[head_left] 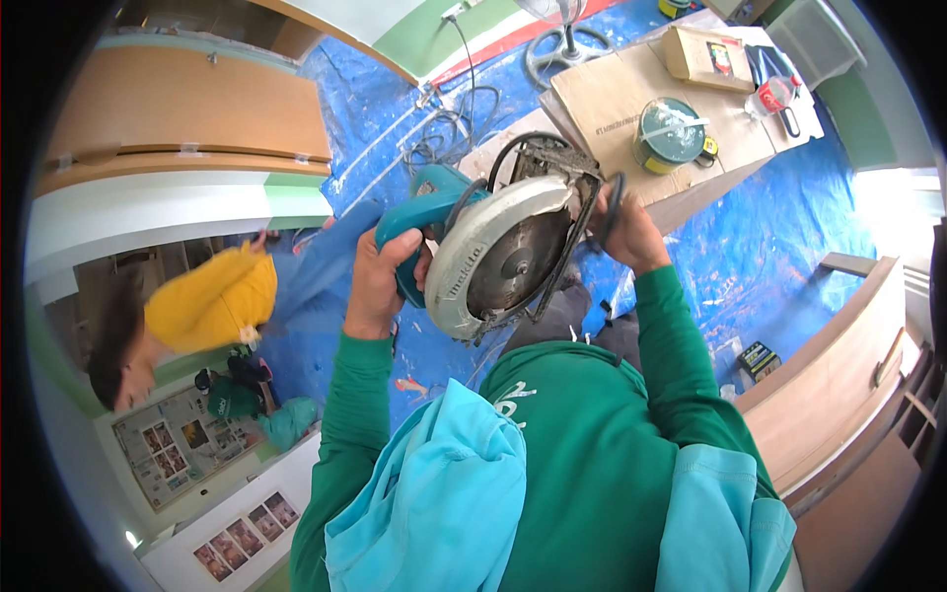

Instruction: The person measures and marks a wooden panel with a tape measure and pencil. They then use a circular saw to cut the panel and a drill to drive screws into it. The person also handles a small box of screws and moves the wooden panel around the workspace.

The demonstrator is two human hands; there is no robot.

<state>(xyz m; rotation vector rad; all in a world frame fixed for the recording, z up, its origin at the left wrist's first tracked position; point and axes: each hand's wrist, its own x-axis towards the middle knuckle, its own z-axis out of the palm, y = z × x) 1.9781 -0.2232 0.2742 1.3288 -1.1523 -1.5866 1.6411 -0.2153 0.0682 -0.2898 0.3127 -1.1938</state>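
A teal circular saw (459, 242) with a grey blade guard is held up in front of my chest. Its round blade (518, 264) faces up toward me, and dust coats the metal base. My left hand (375, 286) is wrapped round the teal rear handle, thumb on top. On the other side, my right hand (631, 237) is closed at the edge of the saw's base, beside a dark loop (612, 212). Its fingertips are partly hidden behind the saw. Turquoise cloth (444, 483) hangs over my green top.
Cardboard (612, 109) covers a work surface ahead, bearing a green bucket (671, 138), a tape measure (707, 150), a box (705, 59) and a bottle (774, 96). A fan (567, 44) and cords (454, 128) stand beyond. Someone in yellow (212, 301) is at left; another person (237, 390) crouches behind.
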